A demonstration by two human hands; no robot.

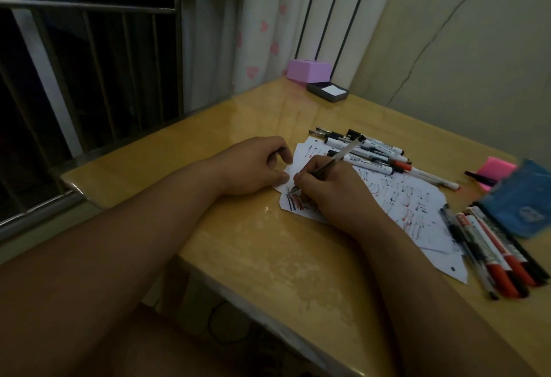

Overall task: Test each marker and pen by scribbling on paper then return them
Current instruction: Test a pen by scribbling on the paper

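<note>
My right hand [334,191] grips the pen [337,157] in curled fingers, tip on the scribbled paper [417,197], whose corner my left hand [253,168] pinches between thumb and forefinger.

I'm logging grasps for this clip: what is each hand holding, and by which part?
The right hand grips a pen low on its barrel, near the tip. The left hand pinches the paper by its left corner.
</note>
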